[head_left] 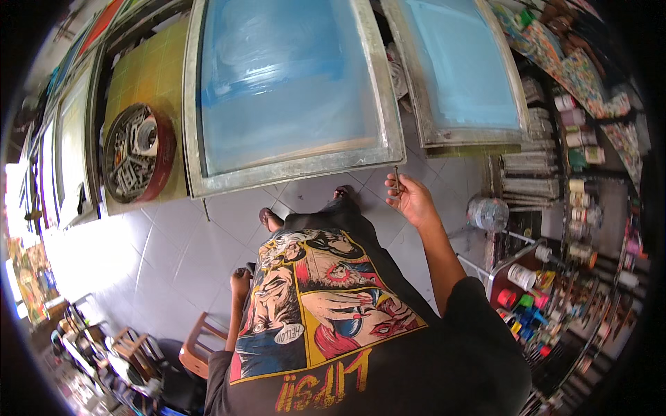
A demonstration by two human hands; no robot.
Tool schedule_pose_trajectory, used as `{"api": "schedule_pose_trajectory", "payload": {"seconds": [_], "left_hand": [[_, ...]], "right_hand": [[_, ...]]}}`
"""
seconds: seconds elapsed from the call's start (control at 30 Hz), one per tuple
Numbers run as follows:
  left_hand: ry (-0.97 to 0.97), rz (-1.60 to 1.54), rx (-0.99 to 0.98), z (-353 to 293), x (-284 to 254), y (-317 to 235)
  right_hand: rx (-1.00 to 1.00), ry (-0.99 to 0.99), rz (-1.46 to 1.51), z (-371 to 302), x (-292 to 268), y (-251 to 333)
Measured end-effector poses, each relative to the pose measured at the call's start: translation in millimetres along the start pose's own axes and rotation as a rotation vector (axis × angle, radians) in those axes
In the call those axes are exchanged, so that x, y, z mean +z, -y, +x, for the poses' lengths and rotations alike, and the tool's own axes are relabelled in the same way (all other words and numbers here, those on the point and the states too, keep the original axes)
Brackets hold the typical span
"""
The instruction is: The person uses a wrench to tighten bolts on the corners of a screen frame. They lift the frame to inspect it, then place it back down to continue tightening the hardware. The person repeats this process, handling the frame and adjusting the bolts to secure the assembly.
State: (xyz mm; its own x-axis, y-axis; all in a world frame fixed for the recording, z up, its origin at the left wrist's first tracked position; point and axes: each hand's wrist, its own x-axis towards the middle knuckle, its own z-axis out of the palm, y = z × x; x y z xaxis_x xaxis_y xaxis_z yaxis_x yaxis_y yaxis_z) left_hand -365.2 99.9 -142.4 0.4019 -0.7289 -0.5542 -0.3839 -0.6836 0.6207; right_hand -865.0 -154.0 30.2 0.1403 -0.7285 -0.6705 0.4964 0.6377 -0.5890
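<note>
Shirt (361, 326); rod (397, 182) in half-curled right hand (413, 200) by frame (298, 167); curled left hand (240, 283), contents unclear

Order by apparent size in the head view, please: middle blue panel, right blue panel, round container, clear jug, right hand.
1. Middle blue panel
2. Right blue panel
3. Round container
Smallest: clear jug and right hand; they look close in size, so I leave these two unranked.

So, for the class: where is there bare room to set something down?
Pale tiled floor lies bare between the large blue, grey-framed panel and brown wooden chair; also the yellow-green board beyond the round dark-red tray. Crowded: that tray, full of grey pieces, and the right side, packed with coloured containers.
</note>
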Motion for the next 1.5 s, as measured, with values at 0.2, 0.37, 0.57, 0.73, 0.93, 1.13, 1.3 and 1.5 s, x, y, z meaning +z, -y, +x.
{"api": "schedule_pose_trajectory", "payload": {"seconds": [0.2,0.37,0.57,0.73,0.93,1.13,1.3,1.5], "left_hand": [[0.038,0.179,0.017,76,-60,-70],[0.043,0.253,0.050,117,-93,-53],[0.062,0.303,0.062,107,-89,-34],[0.124,0.169,0.044,76,-36,-30],[0.145,0.139,0.081,50,11,-76],[0.126,0.106,0.012,54,27,-102],[0.120,0.131,-0.087,61,30,-73],[0.082,0.116,-0.105,48,30,-80]], "right_hand": [[-0.136,-0.141,-0.075,13,-12,-11],[-0.256,-0.299,-0.253,12,-22,-5],[-0.120,-0.196,-0.110,1,7,-5],[-0.061,-0.071,0.032,8,5,-16],[-0.079,-0.106,-0.185,24,2,-22],[0.084,0.055,0.029,11,10,1],[0.074,0.031,-0.040,32,-6,-8],[0.149,0.090,0.031,15,18,16]]}}
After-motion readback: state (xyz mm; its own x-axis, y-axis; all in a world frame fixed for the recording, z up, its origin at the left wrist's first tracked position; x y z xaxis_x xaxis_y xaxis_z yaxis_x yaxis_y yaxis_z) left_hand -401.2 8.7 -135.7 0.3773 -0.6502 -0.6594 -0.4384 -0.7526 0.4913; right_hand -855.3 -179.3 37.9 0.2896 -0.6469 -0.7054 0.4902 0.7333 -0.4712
